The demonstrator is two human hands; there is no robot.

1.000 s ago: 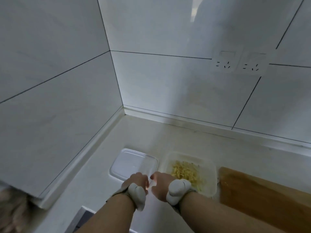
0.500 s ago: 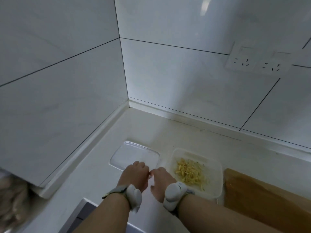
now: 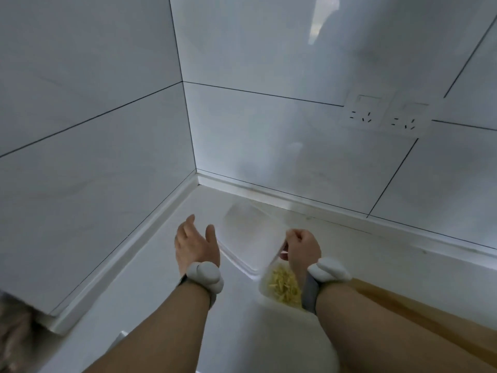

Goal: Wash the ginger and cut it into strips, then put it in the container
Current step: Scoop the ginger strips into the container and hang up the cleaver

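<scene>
Ginger strips [image 3: 283,285] fill the container [image 3: 265,288]; right hand [image 3: 302,249] grips its lid [image 3: 250,238], left hand [image 3: 195,244] spread, holding nothing.

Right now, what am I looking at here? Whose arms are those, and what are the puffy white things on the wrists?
You are seeing through a camera worn on a person's head, looking down at their own two arms in a kitchen corner. No machine here, just hands. The puffy white things are bands strapped around both wrists; the picture does not show what they do.

The left hand is open, fingers relaxed, holding nothing. The right hand is curled around the edge of a clear plastic lid, which is lifted and blurry.

On the white counter sits a clear container with yellow ginger strips inside. A wooden cutting board lies to the right. Two wall sockets are on the tiles.
</scene>
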